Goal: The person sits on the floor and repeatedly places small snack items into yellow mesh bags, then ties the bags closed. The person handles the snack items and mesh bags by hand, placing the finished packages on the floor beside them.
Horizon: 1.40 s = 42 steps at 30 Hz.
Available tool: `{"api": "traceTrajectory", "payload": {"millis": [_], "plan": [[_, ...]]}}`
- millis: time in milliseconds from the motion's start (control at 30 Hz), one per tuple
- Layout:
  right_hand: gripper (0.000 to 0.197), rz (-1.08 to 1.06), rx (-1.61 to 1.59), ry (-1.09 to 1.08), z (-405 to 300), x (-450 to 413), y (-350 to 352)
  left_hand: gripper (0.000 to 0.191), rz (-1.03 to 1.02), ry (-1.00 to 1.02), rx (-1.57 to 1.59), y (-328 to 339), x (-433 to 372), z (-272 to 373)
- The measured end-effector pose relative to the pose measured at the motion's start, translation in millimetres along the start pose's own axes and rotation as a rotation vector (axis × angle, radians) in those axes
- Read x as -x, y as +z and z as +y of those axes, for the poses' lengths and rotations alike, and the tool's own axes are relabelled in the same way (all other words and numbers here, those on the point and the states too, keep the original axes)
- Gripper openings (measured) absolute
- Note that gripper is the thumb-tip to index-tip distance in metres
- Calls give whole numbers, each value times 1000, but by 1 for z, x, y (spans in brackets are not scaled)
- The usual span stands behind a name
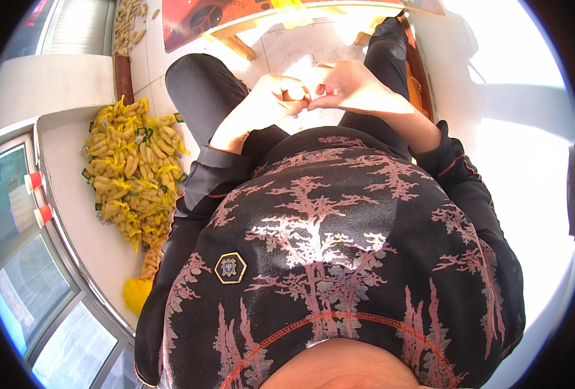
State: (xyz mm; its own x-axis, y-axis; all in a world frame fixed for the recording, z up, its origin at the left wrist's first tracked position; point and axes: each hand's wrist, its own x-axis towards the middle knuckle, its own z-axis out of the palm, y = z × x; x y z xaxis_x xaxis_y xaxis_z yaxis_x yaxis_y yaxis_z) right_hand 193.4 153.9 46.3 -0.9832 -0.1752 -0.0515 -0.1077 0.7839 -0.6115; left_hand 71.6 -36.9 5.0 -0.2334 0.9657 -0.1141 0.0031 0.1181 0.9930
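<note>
My left hand [274,99] and my right hand [343,86] meet above my lap, between my knees, with thumbs and fingertips touching or almost touching. The fingers of both are bent inward. Strong sunlight washes out the fingertips, so I cannot tell whether a small thing is pinched between them. Beyond the hands stands a low table or bench with a red printed top [248,17] and pale wooden legs. A bright yellow item [290,12] lies at the middle of that top, cut off by the picture's edge.
On my left a heap of peanuts in yellow net bags [134,170] with green tags covers the floor by the wall. A yellow bundle [137,294] lies below it. Loose peanuts [129,24] are scattered at the far left. A window frame [49,248] lines the left; a white wall [501,112] stands right.
</note>
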Motion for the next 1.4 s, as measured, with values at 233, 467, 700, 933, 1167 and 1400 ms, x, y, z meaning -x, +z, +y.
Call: {"api": "traceTrajectory", "payload": {"millis": [233, 467, 700, 933, 1167, 1400], "plan": [[39, 16, -88, 116, -5, -4, -1, 10, -26, -183, 248, -14, 8, 7], [36, 88, -295, 31, 7, -9, 12, 11, -42, -284, 167, -19, 6, 9], [37, 112, -291, 12, 20, -16, 20, 8, -68, -231, 252, -19, 3, 8], [28, 253, -444, -51, 37, -20, 32, 10, 41, -156, 258, -19, 6, 10], [24, 276, -487, 45, 38, -18, 34, 5, 116, 24, 244, -15, 1, -3], [30, 73, -864, 54, 41, -18, 32, 4, 113, 74, -7, -15, 8, 14]]}}
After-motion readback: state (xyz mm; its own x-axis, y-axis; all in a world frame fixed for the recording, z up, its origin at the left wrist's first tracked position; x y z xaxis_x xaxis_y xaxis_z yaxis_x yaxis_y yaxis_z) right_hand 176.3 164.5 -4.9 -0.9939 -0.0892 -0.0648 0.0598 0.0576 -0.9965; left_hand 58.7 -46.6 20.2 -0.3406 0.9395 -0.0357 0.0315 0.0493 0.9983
